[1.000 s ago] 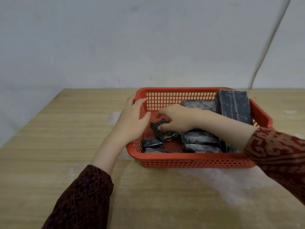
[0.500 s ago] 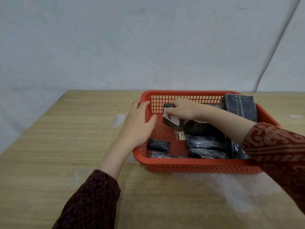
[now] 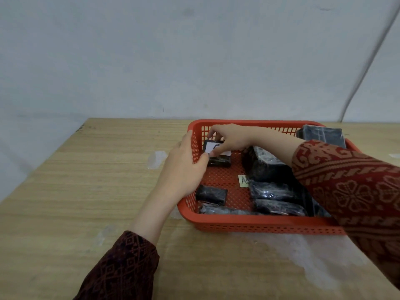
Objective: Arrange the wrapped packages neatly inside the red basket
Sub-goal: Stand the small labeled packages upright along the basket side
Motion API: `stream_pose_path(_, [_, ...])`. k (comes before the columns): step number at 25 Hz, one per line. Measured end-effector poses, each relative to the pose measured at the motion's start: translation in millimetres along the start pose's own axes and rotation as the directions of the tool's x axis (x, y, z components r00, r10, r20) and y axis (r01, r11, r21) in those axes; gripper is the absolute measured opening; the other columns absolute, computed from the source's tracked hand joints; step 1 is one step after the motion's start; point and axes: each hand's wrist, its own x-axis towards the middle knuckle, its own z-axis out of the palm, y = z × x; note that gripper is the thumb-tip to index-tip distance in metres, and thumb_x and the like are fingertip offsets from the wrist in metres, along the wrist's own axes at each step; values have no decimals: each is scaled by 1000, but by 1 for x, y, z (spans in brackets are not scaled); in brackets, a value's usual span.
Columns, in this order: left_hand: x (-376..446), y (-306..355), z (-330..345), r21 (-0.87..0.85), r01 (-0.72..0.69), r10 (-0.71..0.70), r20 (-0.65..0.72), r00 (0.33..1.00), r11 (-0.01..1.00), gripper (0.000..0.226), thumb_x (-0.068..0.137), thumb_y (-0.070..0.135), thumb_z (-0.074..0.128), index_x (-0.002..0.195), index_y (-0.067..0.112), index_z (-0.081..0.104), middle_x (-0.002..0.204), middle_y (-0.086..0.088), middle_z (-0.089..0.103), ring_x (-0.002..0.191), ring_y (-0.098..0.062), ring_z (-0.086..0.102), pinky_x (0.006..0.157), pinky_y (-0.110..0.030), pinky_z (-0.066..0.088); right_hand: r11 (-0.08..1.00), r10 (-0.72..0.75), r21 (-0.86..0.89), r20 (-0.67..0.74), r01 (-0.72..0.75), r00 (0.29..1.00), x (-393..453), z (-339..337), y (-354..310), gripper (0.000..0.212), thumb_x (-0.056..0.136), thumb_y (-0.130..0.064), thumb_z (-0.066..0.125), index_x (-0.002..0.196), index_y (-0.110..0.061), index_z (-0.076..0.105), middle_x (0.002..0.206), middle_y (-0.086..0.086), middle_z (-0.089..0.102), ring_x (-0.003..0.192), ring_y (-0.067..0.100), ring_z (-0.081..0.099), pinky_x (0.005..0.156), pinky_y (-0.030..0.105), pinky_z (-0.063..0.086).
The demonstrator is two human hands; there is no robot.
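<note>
Right hand (image 3: 230, 138) has carried labelled package (image 3: 217, 155) to basket's (image 3: 259, 224) far-left corner.

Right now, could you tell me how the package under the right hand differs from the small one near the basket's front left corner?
The held package has a white label; the small package shows none. The held one sits at the back left in the right hand; the small one lies untouched. Both are dark, plastic-wrapped, inside the red basket.
</note>
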Motion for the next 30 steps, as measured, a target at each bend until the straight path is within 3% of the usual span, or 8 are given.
stream_pose_path(4, [-1,2,-2,-37,4,-4,-10,1000,999,63,88,31,51,144,18,26,139,-5,49,123,-19,47,91,-20,29,952,-56,-299,25,61,998,-1,11,1,80,72,-43,75,139,-14,43,130,8,51,117,26,48,97,36,40])
stream_pose_path(10, [-2,4,-3,-52,-21,20,-14,1000,998,59,88,32,52,142,20,31,131,-1,54,101,-3,43,84,-18,30,951,-76,-299,17,78,997,-15,14,-2,69,85,-39,62,144,-14,38,145,7,49,129,26,47,108,38,37])
stream_pose_path(12, [-1,4,-3,-54,-15,14,-16,1000,998,58,88,32,53,141,20,32,131,-2,54,103,-7,47,83,-17,29,937,-136,-331,-41,115,990,-29,11,-6,65,87,-37,61,144,-15,38,147,7,47,133,25,44,110,37,34])
stream_pose_path(15, [1,3,-2,-59,4,-4,6,1000,998,62,87,30,53,143,17,29,137,-5,50,121,-19,48,91,-21,30,932,-302,-246,-121,267,945,-52,11,-18,44,82,-30,67,122,-14,56,124,4,62,112,20,56,94,31,43])
stream_pose_path(19, [1,5,-3,-71,12,-11,12,1000,997,57,89,25,44,144,18,28,140,-6,49,120,-15,47,94,-23,30,957,-287,-4,103,288,953,-73,24,-30,23,80,-22,69,102,-17,63,95,-7,62,80,5,56,70,16,41])
stream_pose_path(23, [0,7,-4,-73,-10,9,-13,1000,997,50,91,22,40,140,17,35,136,-4,51,108,-7,44,84,-11,23,968,-248,66,131,242,960,-70,43,-34,28,77,-34,74,96,-20,60,88,-7,58,70,0,49,62,15,37])
stream_pose_path(27, [1,4,-2,-70,19,-19,4,1000,997,58,88,21,46,143,17,30,135,-6,51,116,-17,49,89,-21,30,975,-216,85,132,206,968,-66,44,-33,28,78,-28,74,97,-17,58,84,-8,57,66,0,48,57,8,39])
stream_pose_path(30, [1,3,-2,-69,28,-28,7,1000,997,60,87,22,47,144,17,28,137,-7,50,121,-21,48,92,-23,32,983,-165,101,119,153,979,-67,34,-29,18,91,-21,54,108,-14,55,84,-5,57,67,3,51,59,17,40])
